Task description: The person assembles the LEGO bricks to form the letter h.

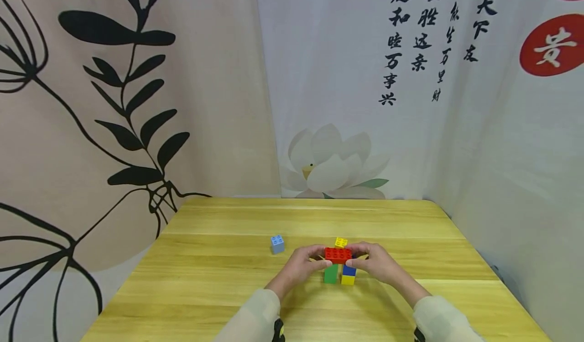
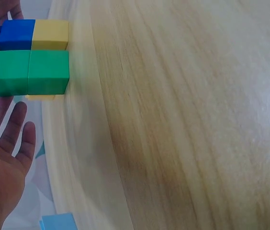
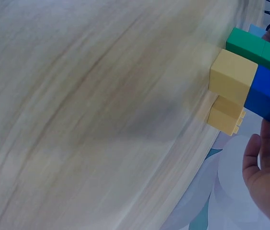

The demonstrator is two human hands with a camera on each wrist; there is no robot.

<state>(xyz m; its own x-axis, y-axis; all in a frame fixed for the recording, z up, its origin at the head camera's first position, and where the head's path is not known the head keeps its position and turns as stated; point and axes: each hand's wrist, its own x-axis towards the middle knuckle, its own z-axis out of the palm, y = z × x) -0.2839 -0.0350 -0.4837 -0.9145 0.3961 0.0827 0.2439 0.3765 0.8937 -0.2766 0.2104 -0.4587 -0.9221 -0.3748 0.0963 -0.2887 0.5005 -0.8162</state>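
Note:
A red toy brick (image 1: pixel 338 255) lies across the tops of two short stacks. My left hand (image 1: pixel 301 265) pinches its left end and my right hand (image 1: pixel 377 264) its right end, thumbs in front. Under the left part stand two stacked green bricks (image 2: pixel 28 73). Under the right part a blue brick (image 1: pixel 349 270) sits on a yellow brick (image 1: pixel 348 280). In the wrist views the red brick meets the stack tops, though fingers partly hide the joint. Behind the stacks is another yellow brick (image 3: pixel 225 115), apart from the red one.
A light blue brick (image 1: pixel 277 244) stands on the wooden table (image 1: pixel 219 281), left of and behind the stacks. Past the table's back edge hangs a cloth (image 1: pixel 328 104) printed with a lotus and characters; a plant-patterned cloth (image 1: pixel 219 104) hangs at the left.

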